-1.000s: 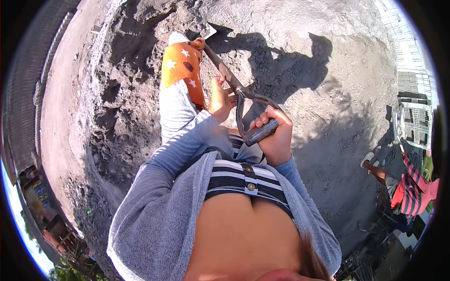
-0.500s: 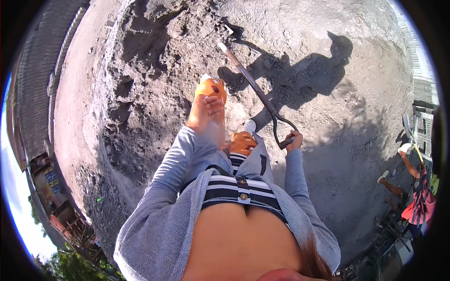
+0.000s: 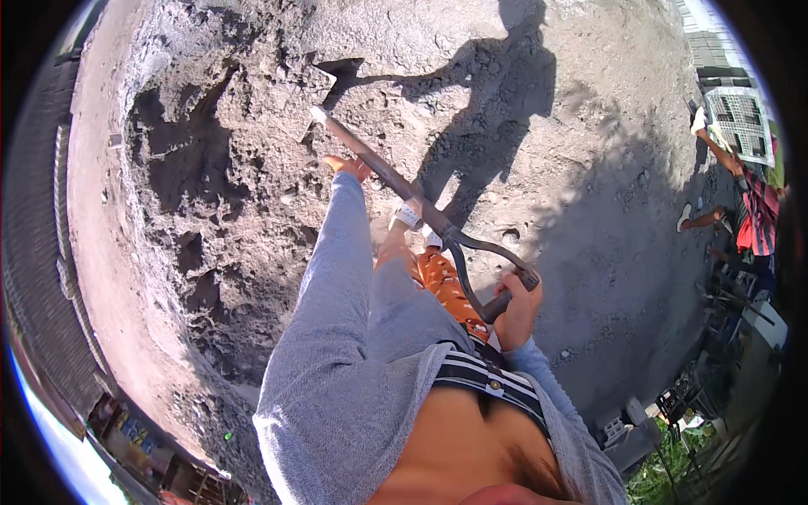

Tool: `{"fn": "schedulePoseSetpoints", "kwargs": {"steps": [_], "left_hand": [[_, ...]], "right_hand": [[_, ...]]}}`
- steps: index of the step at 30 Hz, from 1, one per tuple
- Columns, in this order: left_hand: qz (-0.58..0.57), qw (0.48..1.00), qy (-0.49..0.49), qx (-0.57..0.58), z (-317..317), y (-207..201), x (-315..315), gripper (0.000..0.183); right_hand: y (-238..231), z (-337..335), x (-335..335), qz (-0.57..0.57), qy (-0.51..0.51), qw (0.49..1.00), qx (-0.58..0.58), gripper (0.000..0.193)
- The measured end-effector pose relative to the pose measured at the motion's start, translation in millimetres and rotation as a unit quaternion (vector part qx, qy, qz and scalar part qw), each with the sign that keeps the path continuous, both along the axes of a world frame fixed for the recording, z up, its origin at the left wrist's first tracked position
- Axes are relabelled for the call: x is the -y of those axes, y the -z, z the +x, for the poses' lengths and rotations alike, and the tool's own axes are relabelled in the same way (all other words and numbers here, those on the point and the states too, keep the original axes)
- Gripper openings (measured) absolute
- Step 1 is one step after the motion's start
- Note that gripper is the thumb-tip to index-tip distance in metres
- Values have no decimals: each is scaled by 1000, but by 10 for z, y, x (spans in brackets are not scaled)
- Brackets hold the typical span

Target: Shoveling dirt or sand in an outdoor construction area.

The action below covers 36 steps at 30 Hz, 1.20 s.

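Note:
A shovel (image 3: 383,172) slants across the view, its dark shaft splitting into a D-shaped handle at the lower right. My right hand (image 3: 519,307) is closed around the crossbar of that handle. Farther up, my left hand (image 3: 347,166) is at the lower shaft, its fingers partly hidden behind it. The shovel's head lies at the broken edge of the grey soil (image 3: 269,143), and only pale edges of it show.
Dug hollows (image 3: 189,151) lie in the rough ground to the left. My feet, in white dotted footwear (image 3: 410,212), stand below the shaft. Another person (image 3: 757,206) is at the far right beside a white crate (image 3: 741,124). Corrugated sheeting (image 3: 34,219) runs along the left.
My left hand has gone from free in front of my leg to the lower shaft. The shovel's handle has come lower and closer to me, and the view has shifted to the right.

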State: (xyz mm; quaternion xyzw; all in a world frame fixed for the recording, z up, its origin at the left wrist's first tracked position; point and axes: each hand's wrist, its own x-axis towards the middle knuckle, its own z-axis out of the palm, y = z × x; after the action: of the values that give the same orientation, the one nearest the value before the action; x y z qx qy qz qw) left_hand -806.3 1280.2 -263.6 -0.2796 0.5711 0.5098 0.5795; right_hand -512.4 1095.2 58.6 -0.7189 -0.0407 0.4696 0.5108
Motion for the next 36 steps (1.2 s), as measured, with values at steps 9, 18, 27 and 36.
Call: {"fn": "schedulePoseSetpoints", "kwargs": {"steps": [9,18,27,36], "left_hand": [[-47,997,53,-12,595,293,-78,64],[-101,982,138,83,1648,480,1725,46],[-84,886,455,-2,2555,648,2275,31],[-24,777,625,-67,4581,286,3286,27]], "right_hand": [[902,553,446,-83,93,990,65,12],[997,1486,2541,-173,233,953,88,3],[452,2008,3976,-149,296,937,111,12],[808,2673,5745,-85,433,891,102,14]]}}
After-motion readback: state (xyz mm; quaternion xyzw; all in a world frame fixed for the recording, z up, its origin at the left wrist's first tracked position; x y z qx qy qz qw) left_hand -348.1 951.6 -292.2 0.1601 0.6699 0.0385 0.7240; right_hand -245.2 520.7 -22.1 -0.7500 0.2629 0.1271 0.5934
